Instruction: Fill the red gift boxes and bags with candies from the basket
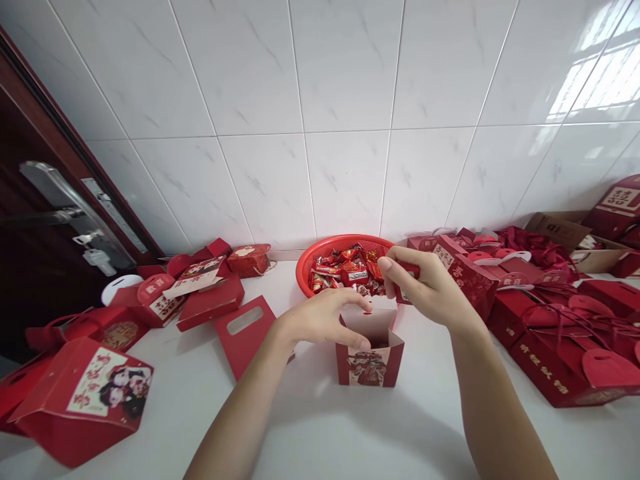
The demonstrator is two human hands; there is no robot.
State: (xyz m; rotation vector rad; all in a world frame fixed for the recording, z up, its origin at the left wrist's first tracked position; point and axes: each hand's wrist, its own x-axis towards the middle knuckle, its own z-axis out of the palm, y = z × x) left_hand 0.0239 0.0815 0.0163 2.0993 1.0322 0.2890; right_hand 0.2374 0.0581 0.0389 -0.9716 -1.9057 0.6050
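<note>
In front of me an upright red gift box (369, 365) with a printed picture stands on the white table, its top flaps raised and its white inside showing. My left hand (325, 317) grips its upper left side, thumb at the near rim and fingers over the back flap. Just above the box's right rear, my right hand (425, 280) has its fingers curled around a small red packet (403, 295), mostly hidden by the fingers. Behind the box, a red plastic basket (306, 261) holds wrapped candies (354, 272).
A flat red box (251, 333) with a handle slot lies left of my hand. More red boxes (90, 403) crowd the left, near a door handle (65, 213). Boxes with cords (565, 353) and an open carton (557, 233) fill the right. A tiled wall (345, 180) rises behind.
</note>
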